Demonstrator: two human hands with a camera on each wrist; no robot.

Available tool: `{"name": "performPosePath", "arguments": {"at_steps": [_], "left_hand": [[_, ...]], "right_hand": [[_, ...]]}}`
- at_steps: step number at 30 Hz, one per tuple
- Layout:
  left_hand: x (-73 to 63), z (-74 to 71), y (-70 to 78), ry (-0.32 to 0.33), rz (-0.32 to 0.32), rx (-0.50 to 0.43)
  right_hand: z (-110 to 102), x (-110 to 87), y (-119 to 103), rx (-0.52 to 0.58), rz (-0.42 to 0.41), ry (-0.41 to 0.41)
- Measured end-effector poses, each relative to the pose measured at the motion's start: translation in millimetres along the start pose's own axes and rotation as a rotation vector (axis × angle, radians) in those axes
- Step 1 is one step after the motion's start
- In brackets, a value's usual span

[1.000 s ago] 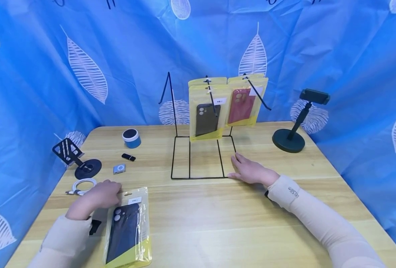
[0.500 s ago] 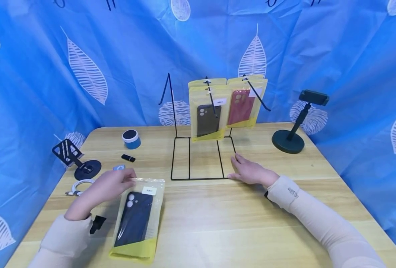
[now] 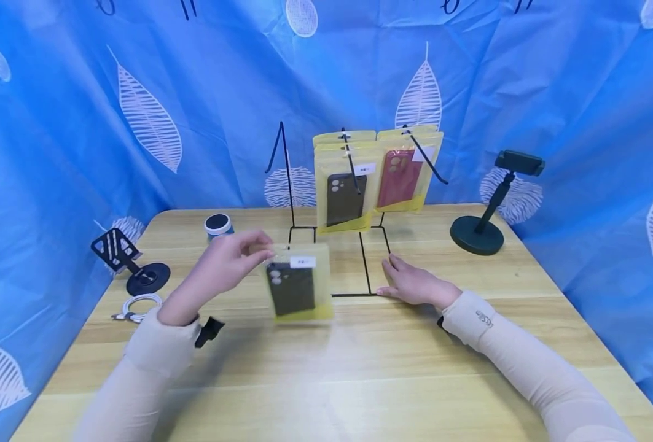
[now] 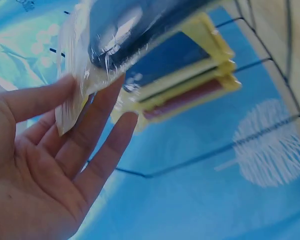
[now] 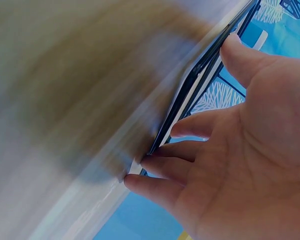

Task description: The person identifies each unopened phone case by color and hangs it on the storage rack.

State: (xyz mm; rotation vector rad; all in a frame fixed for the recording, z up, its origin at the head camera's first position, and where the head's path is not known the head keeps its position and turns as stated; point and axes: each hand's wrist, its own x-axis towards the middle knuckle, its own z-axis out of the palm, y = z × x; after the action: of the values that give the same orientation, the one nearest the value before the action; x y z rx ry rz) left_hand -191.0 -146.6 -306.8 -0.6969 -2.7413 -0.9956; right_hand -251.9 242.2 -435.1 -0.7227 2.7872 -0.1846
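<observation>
My left hand [image 3: 228, 263] pinches the top left corner of a clear-and-yellow pouch holding a dark phone case [image 3: 293, 288], raised over the table's middle and slightly blurred. In the left wrist view, the thumb and fingers grip the edge of the clear pouch [image 4: 77, 50]. A black wire display rack [image 3: 365, 264] stands at the back. My right hand [image 3: 414, 281] rests at its base's front right corner; in the right wrist view, the extended fingers [image 5: 157, 192] and thumb touch the wire. Pouches with a dark case [image 3: 344, 205] and a red case [image 3: 399, 178] hang on two hooks.
The rack's left hook [image 3: 275, 147] carries no pouch. On the left are a black folding stand [image 3: 148, 278], a coiled white cable [image 3: 138, 307] and a blue-and-white jar [image 3: 218, 225], partly behind the left hand. A dark green phone stand [image 3: 477, 234] is at the back right.
My left hand has taken the pouched phone case by its top, lifted it off the table and carried it right and toward the rack. The right hand has stayed at the base.
</observation>
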Motion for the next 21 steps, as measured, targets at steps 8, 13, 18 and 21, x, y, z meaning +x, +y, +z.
{"name": "performPosePath", "arguments": {"at_steps": [8, 13, 18, 21], "left_hand": [[40.3, 1.5, 38.7, 0.067, 0.071, -0.051], [54.7, 2.1, 60.9, 0.081, 0.109, -0.049], [68.4, 2.6, 73.8, 0.102, 0.131, -0.031], [76.9, 5.8, 75.8, 0.105, 0.129, -0.034]], "right_hand": [[0.1, -1.8, -1.7, 0.009, -0.013, 0.016], [-0.7, -2.0, -2.1, 0.016, -0.017, 0.007], [-3.1, -1.4, -2.6, 0.01, -0.021, 0.015], [-2.3, -1.4, -2.4, 0.001, -0.016, 0.015]]}}
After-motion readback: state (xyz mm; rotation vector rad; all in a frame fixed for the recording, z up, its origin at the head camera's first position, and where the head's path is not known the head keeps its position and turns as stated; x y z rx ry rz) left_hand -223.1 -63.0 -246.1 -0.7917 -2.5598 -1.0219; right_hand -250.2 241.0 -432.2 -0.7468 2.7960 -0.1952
